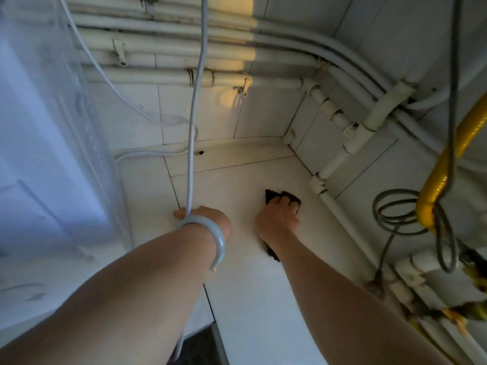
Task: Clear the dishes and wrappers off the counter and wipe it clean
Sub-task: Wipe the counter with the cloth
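Observation:
The white tiled counter (247,299) runs into a corner of tiled walls. My right hand (279,217) grips a dark cloth (271,195) and presses it onto the counter close to the right wall. One end of the cloth shows beyond my fingers and another corner sticks out under my wrist. My left hand (210,218), with a pale bracelet on the wrist, rests palm down on the counter left of the cloth; its fingers are mostly hidden behind the hand. No dishes or wrappers are in view.
A pale cable (190,164) hangs straight down in front of my left wrist. A large white appliance (52,159) stands at the left. White pipes (329,204) line the right wall, with a yellow hose (442,175) and a coiled grey cable (395,209) beside them.

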`<state>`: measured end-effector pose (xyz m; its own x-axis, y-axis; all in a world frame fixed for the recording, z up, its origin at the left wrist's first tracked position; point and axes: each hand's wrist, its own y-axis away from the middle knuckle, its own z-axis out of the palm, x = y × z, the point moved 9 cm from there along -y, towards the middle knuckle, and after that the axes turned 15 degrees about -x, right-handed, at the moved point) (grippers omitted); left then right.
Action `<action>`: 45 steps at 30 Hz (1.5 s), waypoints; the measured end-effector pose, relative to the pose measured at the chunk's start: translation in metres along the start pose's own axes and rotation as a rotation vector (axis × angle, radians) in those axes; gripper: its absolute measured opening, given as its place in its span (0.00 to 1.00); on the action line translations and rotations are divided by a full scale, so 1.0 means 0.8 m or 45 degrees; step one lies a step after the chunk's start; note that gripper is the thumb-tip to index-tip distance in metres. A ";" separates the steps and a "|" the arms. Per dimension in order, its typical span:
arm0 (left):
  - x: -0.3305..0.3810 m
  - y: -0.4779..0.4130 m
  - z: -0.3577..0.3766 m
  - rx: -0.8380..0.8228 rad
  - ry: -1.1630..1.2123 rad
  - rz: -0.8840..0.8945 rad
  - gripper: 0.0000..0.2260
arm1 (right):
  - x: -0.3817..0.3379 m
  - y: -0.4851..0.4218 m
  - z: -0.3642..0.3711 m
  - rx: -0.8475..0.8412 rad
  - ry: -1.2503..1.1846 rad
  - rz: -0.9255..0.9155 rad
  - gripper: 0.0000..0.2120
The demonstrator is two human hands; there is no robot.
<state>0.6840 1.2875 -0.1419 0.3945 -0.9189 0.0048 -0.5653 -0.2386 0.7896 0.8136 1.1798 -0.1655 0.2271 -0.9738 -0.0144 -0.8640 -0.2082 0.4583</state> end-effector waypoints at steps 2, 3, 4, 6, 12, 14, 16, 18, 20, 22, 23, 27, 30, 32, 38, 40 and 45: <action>-0.006 0.006 0.002 0.020 0.086 0.058 0.15 | -0.013 0.046 0.019 0.012 -0.026 -0.074 0.27; -0.008 0.010 0.007 0.014 0.072 0.067 0.16 | -0.016 0.065 0.030 -0.004 -0.040 -0.096 0.26; -0.011 0.009 0.011 0.006 0.037 0.064 0.18 | -0.015 0.080 0.040 -0.013 -0.048 -0.106 0.26; -0.014 0.018 0.019 0.027 -0.066 0.024 0.27 | -0.007 0.116 0.058 -0.022 -0.075 -0.111 0.26; -0.016 0.046 0.068 0.102 -0.071 -0.018 0.26 | 0.058 0.224 0.104 -0.056 -0.124 -0.066 0.25; -0.002 0.062 0.096 0.060 -0.107 0.036 0.24 | 0.076 0.255 0.108 -0.047 -0.224 -0.024 0.23; 0.024 0.084 0.118 0.053 -0.065 0.149 0.21 | 0.071 0.286 0.112 0.015 -0.245 -0.084 0.22; 0.057 0.104 0.134 0.082 -0.049 0.291 0.19 | 0.058 0.316 0.128 0.078 -0.183 -0.197 0.24; 0.092 0.120 0.152 0.096 -0.066 0.425 0.19 | 0.067 0.340 0.148 0.105 -0.169 -0.209 0.26; 0.123 0.131 0.173 0.062 -0.167 0.517 0.16 | 0.105 0.357 0.163 0.106 -0.184 -0.130 0.27; 0.133 0.136 0.183 0.029 -0.223 0.525 0.14 | 0.130 0.366 0.171 0.090 -0.176 -0.067 0.27; 0.142 0.146 0.194 -0.003 -0.336 0.507 0.20 | 0.228 0.407 0.191 0.081 -0.191 0.192 0.31; 0.135 0.143 0.199 -0.019 -0.365 0.526 0.26 | 0.254 0.415 0.184 0.075 -0.273 0.306 0.29; 0.134 0.142 0.199 -0.041 -0.377 0.511 0.28 | 0.236 0.403 0.160 0.167 -0.333 0.247 0.28; 0.143 0.143 0.193 -0.098 -0.457 0.477 0.28 | 0.134 0.331 0.139 0.140 -0.208 -0.094 0.29; 0.145 0.143 0.190 -0.119 -0.499 0.473 0.29 | 0.151 0.319 0.142 0.114 -0.254 -0.034 0.28; 0.149 0.145 0.183 -0.143 -0.536 0.476 0.27 | 0.248 0.346 0.153 0.113 -0.364 0.292 0.26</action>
<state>0.5596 1.1040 -0.1393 -0.1526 -0.9858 0.0697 -0.5216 0.1402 0.8416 0.5642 0.9180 -0.1501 -0.1004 -0.9797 -0.1735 -0.9164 0.0231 0.3996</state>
